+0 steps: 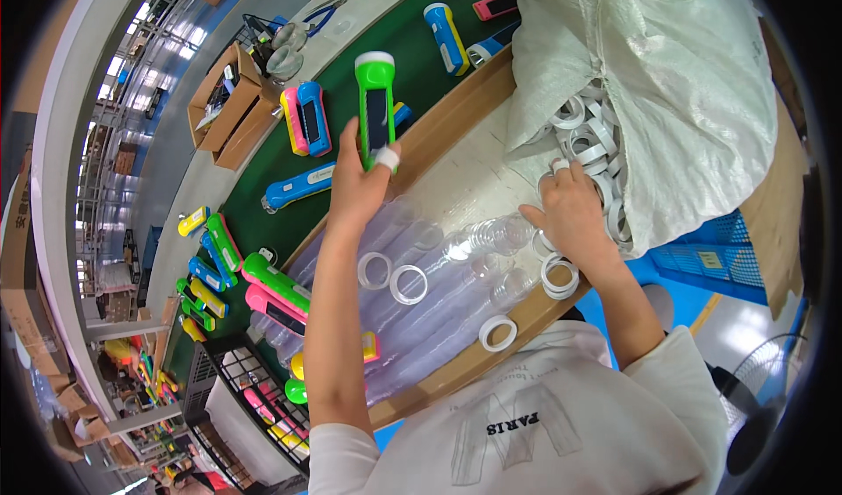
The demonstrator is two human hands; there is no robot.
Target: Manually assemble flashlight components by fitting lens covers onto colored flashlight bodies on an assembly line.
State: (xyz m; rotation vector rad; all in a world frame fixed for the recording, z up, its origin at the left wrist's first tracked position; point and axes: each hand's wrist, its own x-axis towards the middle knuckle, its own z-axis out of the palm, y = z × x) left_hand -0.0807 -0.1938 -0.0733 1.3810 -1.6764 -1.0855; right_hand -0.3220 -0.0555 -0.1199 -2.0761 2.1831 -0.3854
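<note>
My left hand is closed round the handle of a green flashlight with a white rim and a dark panel, lifted over the green belt. White wrapping covers its thumb tip. My right hand rests against a pile of white plastic rings spilling from a white woven sack. Its thumb and fingers are apart, and one fingertip is also wrapped in white. Rows of clear round lenses in plastic sleeves lie between my forearms, with a few loose white rings on top.
Blue, pink, yellow and green flashlights lie along the green conveyor belt. A cardboard edge separates the belt from my work surface. Beyond stands an open cardboard box. A black crate is at lower left, a blue basket at right.
</note>
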